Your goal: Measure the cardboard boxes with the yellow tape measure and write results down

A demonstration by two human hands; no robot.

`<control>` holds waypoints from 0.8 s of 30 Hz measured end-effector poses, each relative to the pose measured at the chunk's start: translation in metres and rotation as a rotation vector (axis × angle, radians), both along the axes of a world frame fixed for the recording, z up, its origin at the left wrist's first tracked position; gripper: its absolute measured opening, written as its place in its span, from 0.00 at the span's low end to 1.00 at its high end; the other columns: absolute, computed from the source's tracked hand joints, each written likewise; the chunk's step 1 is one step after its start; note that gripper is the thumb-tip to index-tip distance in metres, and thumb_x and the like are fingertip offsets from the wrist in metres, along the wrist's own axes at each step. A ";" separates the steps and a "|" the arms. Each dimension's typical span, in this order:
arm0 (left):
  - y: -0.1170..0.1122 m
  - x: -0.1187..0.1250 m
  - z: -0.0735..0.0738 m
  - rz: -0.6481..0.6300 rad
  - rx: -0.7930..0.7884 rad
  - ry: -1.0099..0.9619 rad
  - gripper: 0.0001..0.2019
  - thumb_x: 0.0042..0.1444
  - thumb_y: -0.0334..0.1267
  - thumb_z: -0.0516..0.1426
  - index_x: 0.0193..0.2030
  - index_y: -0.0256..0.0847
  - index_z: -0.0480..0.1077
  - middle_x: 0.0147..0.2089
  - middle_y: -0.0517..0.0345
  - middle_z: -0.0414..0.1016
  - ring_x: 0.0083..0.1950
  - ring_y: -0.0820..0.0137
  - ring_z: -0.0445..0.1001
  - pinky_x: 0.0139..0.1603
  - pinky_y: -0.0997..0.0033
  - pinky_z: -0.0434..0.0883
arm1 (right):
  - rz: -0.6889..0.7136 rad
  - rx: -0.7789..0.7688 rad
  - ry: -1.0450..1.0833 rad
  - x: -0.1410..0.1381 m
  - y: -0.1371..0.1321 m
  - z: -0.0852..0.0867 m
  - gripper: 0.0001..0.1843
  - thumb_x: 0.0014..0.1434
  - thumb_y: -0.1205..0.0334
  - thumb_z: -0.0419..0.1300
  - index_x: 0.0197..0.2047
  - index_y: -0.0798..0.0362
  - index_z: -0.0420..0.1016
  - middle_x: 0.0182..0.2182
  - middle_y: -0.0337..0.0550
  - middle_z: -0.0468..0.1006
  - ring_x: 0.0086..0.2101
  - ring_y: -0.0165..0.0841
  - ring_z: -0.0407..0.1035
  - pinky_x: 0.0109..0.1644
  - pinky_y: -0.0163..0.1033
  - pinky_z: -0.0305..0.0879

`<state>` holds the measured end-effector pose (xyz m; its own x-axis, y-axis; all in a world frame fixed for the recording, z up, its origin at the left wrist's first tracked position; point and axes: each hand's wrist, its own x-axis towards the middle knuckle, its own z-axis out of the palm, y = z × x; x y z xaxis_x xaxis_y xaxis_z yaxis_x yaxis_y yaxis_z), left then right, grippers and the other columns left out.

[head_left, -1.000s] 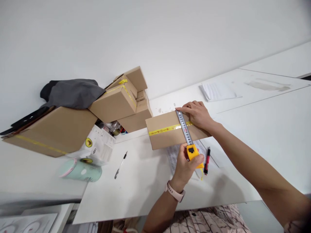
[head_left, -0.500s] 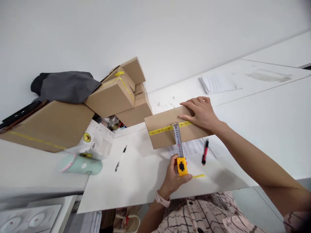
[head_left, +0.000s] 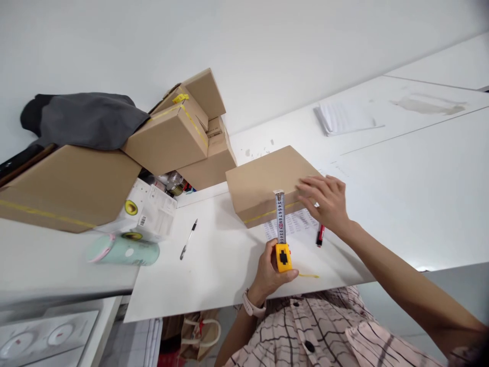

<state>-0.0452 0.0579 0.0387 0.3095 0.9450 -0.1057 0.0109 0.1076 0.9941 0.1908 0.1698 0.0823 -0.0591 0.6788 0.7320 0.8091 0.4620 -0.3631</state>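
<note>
My left hand (head_left: 269, 272) grips a yellow tape measure (head_left: 283, 257), its steel blade (head_left: 280, 216) sticking up in front of a flat cardboard box (head_left: 263, 178) sealed with yellow tape. The box lies on the white table (head_left: 214, 270), tipped so its plain top faces me. My right hand (head_left: 326, 201) rests with spread fingers on the box's near right corner. A red pen (head_left: 320, 235) lies just under that hand, on a printed sheet (head_left: 294, 224).
A black pen (head_left: 188, 239) lies left of the box. Further left are a mint bottle (head_left: 122, 251), a white avocado-print carton (head_left: 147, 214) and stacked cardboard boxes (head_left: 171, 137) with a grey cloth (head_left: 84, 120). A paper stack (head_left: 344, 118) sits at the back right.
The blade has come off the box top and shortened. My right hand slid from the far edge to the near right corner, and the box has been tipped so its taped face turns toward me.
</note>
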 end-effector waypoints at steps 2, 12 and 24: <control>-0.001 0.000 -0.001 -0.002 0.008 0.048 0.38 0.43 0.43 0.72 0.60 0.44 0.64 0.49 0.54 0.75 0.48 0.61 0.74 0.50 0.61 0.73 | -0.031 -0.076 0.197 -0.002 -0.019 0.009 0.16 0.70 0.49 0.54 0.53 0.41 0.77 0.46 0.49 0.81 0.48 0.48 0.73 0.56 0.58 0.61; -0.012 0.010 -0.002 -0.124 0.297 0.385 0.43 0.45 0.41 0.72 0.67 0.47 0.61 0.63 0.48 0.70 0.63 0.52 0.71 0.67 0.49 0.67 | 0.153 -0.404 0.726 -0.013 -0.091 0.023 0.12 0.66 0.48 0.61 0.48 0.44 0.77 0.27 0.39 0.76 0.27 0.35 0.72 0.28 0.40 0.68; -0.015 -0.013 0.018 0.353 0.745 0.501 0.46 0.45 0.50 0.74 0.67 0.40 0.59 0.55 0.45 0.76 0.54 0.55 0.80 0.55 0.54 0.79 | -0.412 -0.642 0.171 0.000 -0.086 -0.042 0.22 0.68 0.43 0.53 0.52 0.52 0.73 0.27 0.42 0.79 0.29 0.39 0.75 0.29 0.39 0.58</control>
<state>-0.0580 0.0426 0.0564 0.0768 0.8530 0.5162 0.5403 -0.4708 0.6975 0.1907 0.0839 0.0404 0.3675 0.9153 0.1646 0.7787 -0.2061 -0.5926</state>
